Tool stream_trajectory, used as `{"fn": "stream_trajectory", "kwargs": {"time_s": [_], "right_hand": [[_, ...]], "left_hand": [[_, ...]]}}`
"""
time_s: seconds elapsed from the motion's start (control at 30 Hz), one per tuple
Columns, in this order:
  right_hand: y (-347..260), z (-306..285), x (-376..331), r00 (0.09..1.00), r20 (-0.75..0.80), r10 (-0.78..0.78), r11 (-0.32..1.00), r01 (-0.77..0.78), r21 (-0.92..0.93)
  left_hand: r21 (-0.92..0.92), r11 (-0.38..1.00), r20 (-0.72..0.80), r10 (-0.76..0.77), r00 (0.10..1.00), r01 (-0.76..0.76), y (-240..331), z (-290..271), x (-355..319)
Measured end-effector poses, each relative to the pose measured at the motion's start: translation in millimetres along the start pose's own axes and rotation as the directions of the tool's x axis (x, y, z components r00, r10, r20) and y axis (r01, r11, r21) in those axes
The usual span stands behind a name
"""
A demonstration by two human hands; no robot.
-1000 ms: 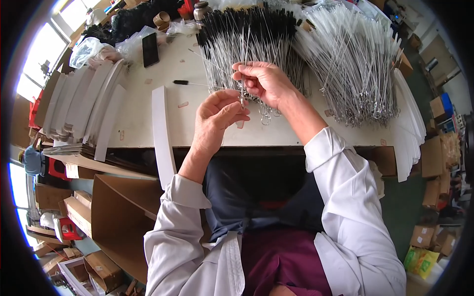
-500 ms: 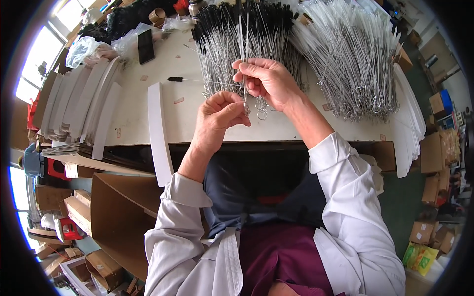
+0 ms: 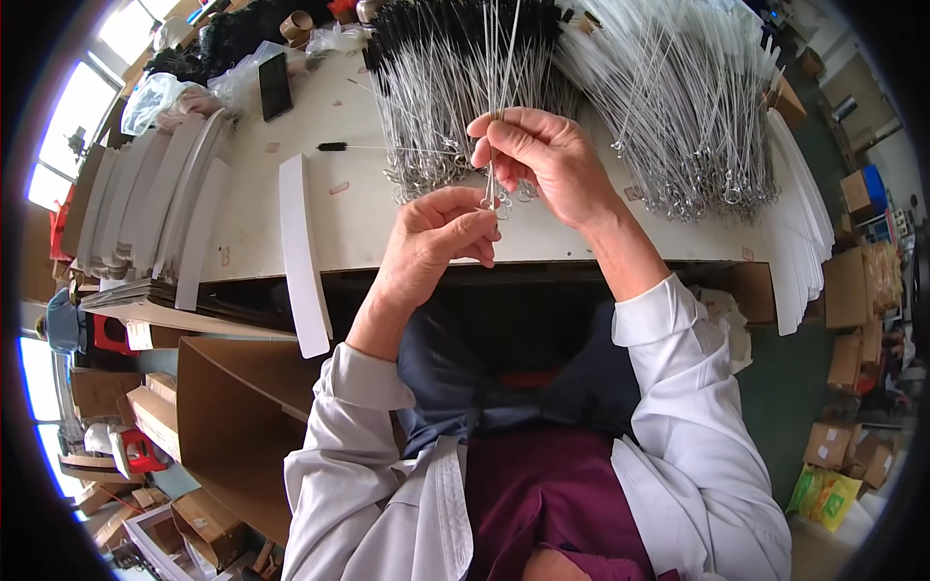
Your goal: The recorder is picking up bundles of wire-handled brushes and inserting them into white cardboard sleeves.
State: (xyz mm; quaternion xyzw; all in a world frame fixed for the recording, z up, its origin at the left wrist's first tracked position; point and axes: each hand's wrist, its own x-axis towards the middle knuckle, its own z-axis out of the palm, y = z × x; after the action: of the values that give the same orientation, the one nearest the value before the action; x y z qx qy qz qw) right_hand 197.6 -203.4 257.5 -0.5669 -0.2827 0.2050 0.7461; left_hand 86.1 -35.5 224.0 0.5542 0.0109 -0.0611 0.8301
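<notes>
A few thin wire tube brushes (image 3: 498,89) stand nearly upright between my hands, their looped ends down. My right hand (image 3: 554,163) pinches their wire stems a little above the loops. Lower down, my left hand (image 3: 433,235) is closed with thumb and fingers at the looped ends. Behind them lies a thick heap of black-bristled tube brushes (image 3: 412,102), loops toward me. To its right is a heap of white-bristled tube brushes (image 3: 678,107). A single black-tipped brush (image 3: 332,147) lies crosswise left of the black heap.
A long white strip (image 3: 304,261) juts over the front edge of the table (image 3: 252,232). Stacked white strips (image 3: 145,198) stand at the left, more (image 3: 804,232) at the right. A phone (image 3: 275,87) lies near plastic bags (image 3: 170,102). An opened cardboard box (image 3: 228,416) stands at lower left.
Both hands have shifted slightly right with the brushes. The held wires now fan apart above my right hand, and several loops show at my left fingertips. The view has shifted slightly.
</notes>
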Motion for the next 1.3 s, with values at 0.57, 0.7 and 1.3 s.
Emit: {"fn": "stream_trajectory", "kwargs": {"time_s": [0.57, 0.7, 1.3], "right_hand": [[0.2, -5.1, -48.1, 0.993, -0.106, -0.06, 0.968, 0.032, -0.248], [-0.1, -11.5, -57.1, 0.994, -0.102, -0.044, 0.985, 0.026, -0.172], [19.5, -4.7, -73.6, 0.899, -0.371, -0.231, 0.973, 0.203, -0.113]], "left_hand": [[0.11, 0.994, -0.08, 0.013, 0.997, -0.004, -12.6, 13.7, -10.6], [0.062, 0.998, -0.051, 0.012, 0.999, -0.009, -17.7, 12.2, -13.6], [-0.415, 0.909, -0.051, 0.03, 0.998, -0.048, -63.6, 35.6, -24.0]]}}
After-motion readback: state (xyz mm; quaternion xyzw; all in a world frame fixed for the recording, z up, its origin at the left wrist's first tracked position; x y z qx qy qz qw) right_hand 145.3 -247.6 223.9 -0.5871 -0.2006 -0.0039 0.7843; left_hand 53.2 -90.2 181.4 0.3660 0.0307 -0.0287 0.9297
